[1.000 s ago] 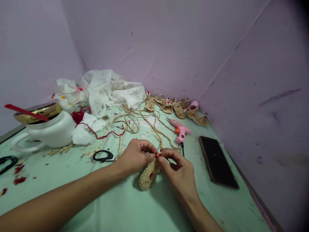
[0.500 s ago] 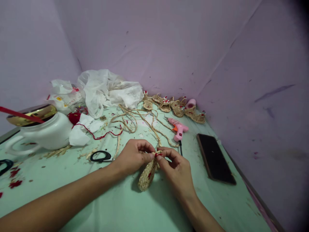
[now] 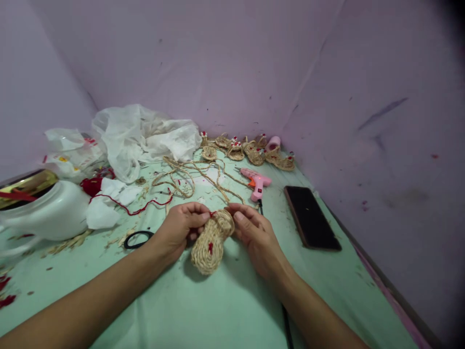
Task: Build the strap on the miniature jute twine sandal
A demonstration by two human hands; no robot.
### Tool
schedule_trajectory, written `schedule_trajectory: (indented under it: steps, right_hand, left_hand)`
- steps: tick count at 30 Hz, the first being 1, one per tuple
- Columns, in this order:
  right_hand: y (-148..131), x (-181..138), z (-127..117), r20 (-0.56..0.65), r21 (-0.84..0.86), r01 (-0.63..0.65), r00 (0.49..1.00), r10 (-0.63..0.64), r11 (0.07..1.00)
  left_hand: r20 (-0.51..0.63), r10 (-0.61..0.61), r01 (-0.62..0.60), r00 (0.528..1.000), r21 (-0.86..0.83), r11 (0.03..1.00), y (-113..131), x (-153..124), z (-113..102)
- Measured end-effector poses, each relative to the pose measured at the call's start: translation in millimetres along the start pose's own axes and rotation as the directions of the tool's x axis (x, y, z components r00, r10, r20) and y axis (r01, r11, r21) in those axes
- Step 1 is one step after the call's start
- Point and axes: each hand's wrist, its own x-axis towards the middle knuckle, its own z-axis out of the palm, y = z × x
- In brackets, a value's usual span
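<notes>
Between my two hands is a small slipper-shaped piece of coiled, braided straw cord (image 3: pixel 208 254), with a red yarn stitch on its sole. My left hand (image 3: pixel 183 225) pinches its upper left edge, where a bit of red yarn shows at the fingertips. On the other side, my right hand (image 3: pixel 254 232) has thumb and fingers closed on the upper right edge. Beyond them, the long braided straw cord (image 3: pixel 189 167) lies in loose loops on the table. The black scissor handle (image 3: pixel 138 239) is beside my left wrist, its blades hidden.
A pink glue gun (image 3: pixel 257 183) and a dark phone (image 3: pixel 311 218) lie to the right. Several small straw slippers (image 3: pixel 236 150) line the back wall. At left are a white pot (image 3: pixel 54 211), red yarn (image 3: pixel 92 186), and white plastic bags (image 3: pixel 141 135).
The straw slipper has turned so its sole faces me more fully. My hands have moved apart to its two upper edges. The view has shifted to the right.
</notes>
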Motion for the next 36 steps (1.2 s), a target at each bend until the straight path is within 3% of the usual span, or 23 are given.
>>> schedule_trajectory:
  steps: [5, 12, 16, 21, 28, 36]
  right_hand:
    - [-0.9, 2.0, -0.3, 0.032, 0.087, -0.097, 0.995, 0.095, 0.991]
    - [-4.5, 2.5, -1.4, -0.076, 0.085, -0.064, 0.995, 0.071, 0.994]
    - [-5.8, 2.7, -1.8, -0.096, 0.128, -0.079, 0.991, 0.092, 0.989]
    - [-5.7, 2.5, -0.7, -0.087, 0.154, -0.119, 0.987, 0.134, 0.981]
    - [-3.5, 3.3, -2.8, -0.057, 0.108, -0.054, 0.997, 0.06, 0.993]
    - [-1.2, 3.3, -1.7, -0.078, 0.114, -0.074, 0.994, 0.083, 0.991]
  left_hand:
    - [-0.053, 0.017, -0.027, 0.998, -0.189, 0.982, 1.0, 3.9, -3.5]
    - [0.026, 0.055, -0.051, 0.998, -0.133, 0.99, -4.8, 1.6, -1.8]
    - [0.012, 0.076, -0.075, 0.997, -0.095, 0.993, -6.1, 1.4, -2.8]
    - [-0.003, 0.078, -0.078, 0.997, -0.107, 0.991, -7.7, 1.4, -2.3]
    - [0.041, 0.108, -0.101, 0.993, -0.151, 0.983, -10.5, 3.3, -3.4]
    - [0.09, 0.107, -0.087, 0.99, -0.206, 0.975, -12.6, 2.8, -4.7]
